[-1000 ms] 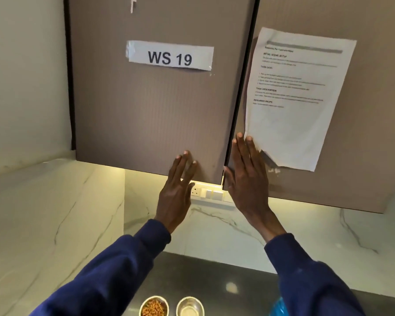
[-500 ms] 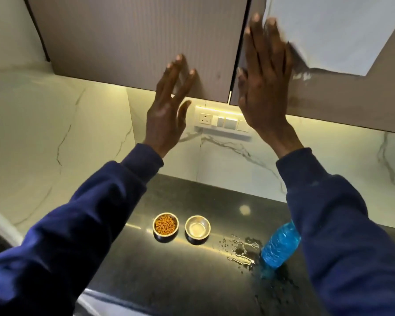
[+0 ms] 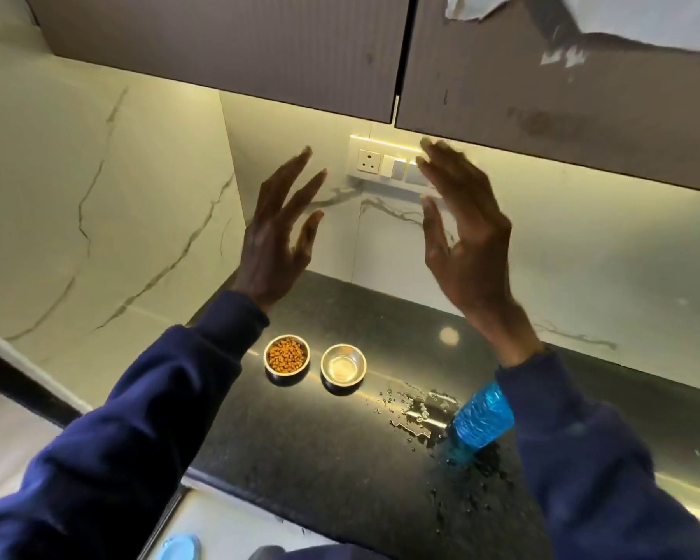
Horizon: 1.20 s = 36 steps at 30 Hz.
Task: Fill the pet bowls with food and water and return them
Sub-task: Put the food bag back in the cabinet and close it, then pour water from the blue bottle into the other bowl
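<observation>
Two small steel bowls stand side by side on the black counter (image 3: 340, 458). The left bowl (image 3: 286, 354) holds brown kibble. The right bowl (image 3: 343, 365) holds a little clear water. A blue water bottle (image 3: 479, 420) stands to the right, partly behind my right sleeve. My left hand (image 3: 277, 230) and my right hand (image 3: 467, 232) hover in the air above the bowls, both empty with fingers spread, slightly blurred.
Spilled water (image 3: 417, 410) lies on the counter between the water bowl and the bottle. Closed wall cabinets (image 3: 239, 46) hang overhead, with a paper sheet (image 3: 643, 18) taped on the right door. A socket panel (image 3: 384, 161) sits on the marble backsplash. A blue lid (image 3: 178, 548) shows at the bottom edge.
Both hands have dropped away from the cabinet doors and now hang in mid-air. The view has tilted down, bringing the counter, bowls and bottle into fuller sight.
</observation>
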Motion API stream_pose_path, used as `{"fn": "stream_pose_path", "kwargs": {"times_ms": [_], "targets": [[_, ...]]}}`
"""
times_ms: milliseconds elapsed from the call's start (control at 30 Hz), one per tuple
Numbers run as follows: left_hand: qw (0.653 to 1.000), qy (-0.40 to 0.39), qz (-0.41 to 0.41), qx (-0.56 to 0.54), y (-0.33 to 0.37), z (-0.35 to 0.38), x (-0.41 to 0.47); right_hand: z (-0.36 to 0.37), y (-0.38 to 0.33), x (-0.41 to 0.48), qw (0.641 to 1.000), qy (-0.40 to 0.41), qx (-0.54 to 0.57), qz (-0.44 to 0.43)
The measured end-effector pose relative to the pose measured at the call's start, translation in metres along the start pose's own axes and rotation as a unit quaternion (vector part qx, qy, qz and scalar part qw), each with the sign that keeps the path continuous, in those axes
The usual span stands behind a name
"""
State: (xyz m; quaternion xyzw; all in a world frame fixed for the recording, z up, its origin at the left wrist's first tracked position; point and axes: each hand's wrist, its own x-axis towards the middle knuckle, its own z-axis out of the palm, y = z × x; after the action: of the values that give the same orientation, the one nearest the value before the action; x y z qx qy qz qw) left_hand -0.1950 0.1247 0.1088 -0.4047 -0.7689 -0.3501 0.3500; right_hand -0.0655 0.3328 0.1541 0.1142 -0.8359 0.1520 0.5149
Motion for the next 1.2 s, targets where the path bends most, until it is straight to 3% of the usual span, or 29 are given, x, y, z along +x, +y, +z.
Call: {"fn": "stream_pose_path", "kwargs": {"times_ms": [100, 200, 267, 367, 433, 533, 700, 867, 1067, 1200], "targets": [[0.993, -0.046, -0.088, -0.065, 0.002, 0.013, -0.037, 0.009, 0.001, -0.044, 0.999, -0.019, 0.026, 0.043], [0.957, -0.103, -0.209, -0.176, 0.001, 0.037, -0.091, 0.022, 0.000, -0.096, 0.989, -0.028, 0.044, 0.140], [0.905, -0.157, -0.330, -0.218, -0.006, 0.058, -0.133, 0.032, -0.005, -0.134, 0.973, -0.041, 0.064, 0.219], [0.779, -0.217, -0.513, -0.287, -0.020, 0.087, -0.187, 0.050, -0.014, -0.191, 0.944, -0.067, 0.065, 0.316], [0.714, -0.218, -0.584, -0.318, -0.020, 0.100, -0.212, 0.053, -0.021, -0.221, 0.930, -0.090, 0.049, 0.353], [0.656, -0.214, -0.649, -0.322, -0.032, 0.122, -0.227, 0.058, -0.030, -0.240, 0.910, -0.086, 0.030, 0.406], [0.677, -0.312, -0.627, -0.225, -0.081, 0.179, -0.264, 0.065, -0.038, -0.248, 0.886, -0.070, 0.013, 0.458], [0.662, -0.341, -0.639, -0.195, -0.115, 0.238, -0.298, 0.058, -0.034, -0.256, 0.875, -0.046, -0.005, 0.481], [0.720, -0.379, -0.578, -0.063, -0.066, 0.210, -0.229, 0.032, -0.007, -0.257, 0.864, -0.025, -0.013, 0.502], [0.723, -0.402, -0.561, -0.022, -0.063, 0.215, -0.225, 0.017, 0.009, -0.259, 0.867, -0.002, -0.033, 0.497]]}}
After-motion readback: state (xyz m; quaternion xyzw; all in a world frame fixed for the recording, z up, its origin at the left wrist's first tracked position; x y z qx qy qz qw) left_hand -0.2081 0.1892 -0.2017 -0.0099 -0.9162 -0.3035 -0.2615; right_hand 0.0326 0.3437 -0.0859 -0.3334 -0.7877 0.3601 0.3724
